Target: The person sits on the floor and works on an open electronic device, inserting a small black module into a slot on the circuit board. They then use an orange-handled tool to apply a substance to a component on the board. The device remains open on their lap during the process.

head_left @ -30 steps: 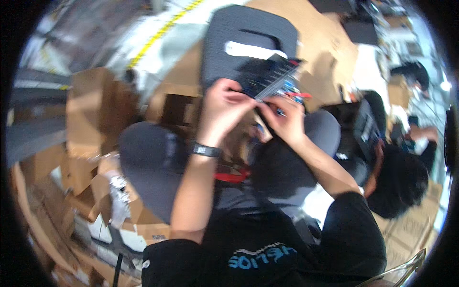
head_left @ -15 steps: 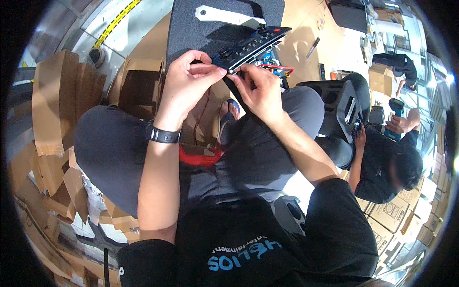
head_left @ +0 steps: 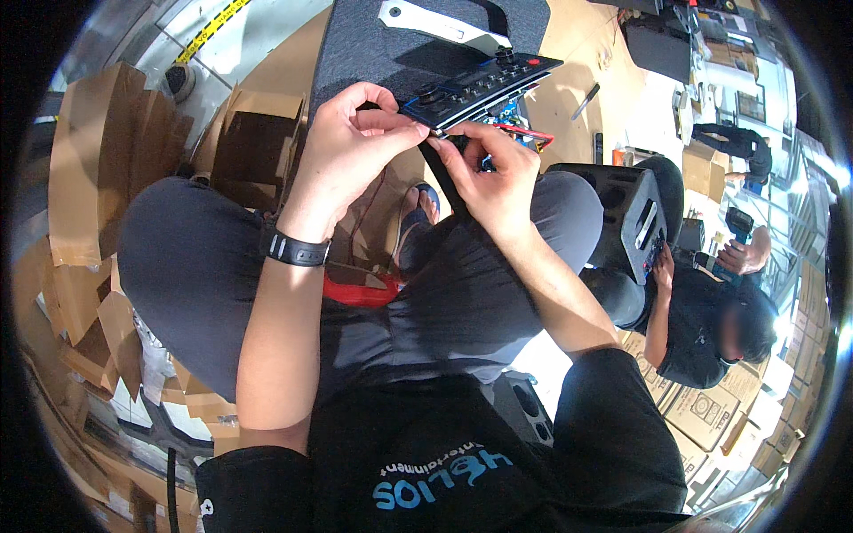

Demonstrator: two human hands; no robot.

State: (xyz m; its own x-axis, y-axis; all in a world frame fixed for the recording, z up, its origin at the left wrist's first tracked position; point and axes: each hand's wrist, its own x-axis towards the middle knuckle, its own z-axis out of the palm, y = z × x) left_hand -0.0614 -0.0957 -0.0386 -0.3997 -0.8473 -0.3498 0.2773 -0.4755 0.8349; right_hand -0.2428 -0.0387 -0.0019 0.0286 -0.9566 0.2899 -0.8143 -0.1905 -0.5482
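Note:
A black control panel with several knobs and a red button tilts up against a large dark grey speaker cabinet. Blue circuit parts and red wires show under its right side. Thumb and fingers of my left hand pinch at the panel's near left corner. Right beside them, my right hand pinches what looks like a narrow black strip, which hangs down below the thumb. The fingertips almost meet, and what lies between them is mostly hidden.
Opened cardboard boxes crowd the left side. A red object lies between my legs. On the right, a co-worker holds a power drill beside another speaker. A black pen-like object rests beyond the panel.
The view has shifted a little, so the panel and cabinet appear slightly farther right. Both hands keep their pinch at the panel's corner; the right fingers have moved slightly apart from the left.

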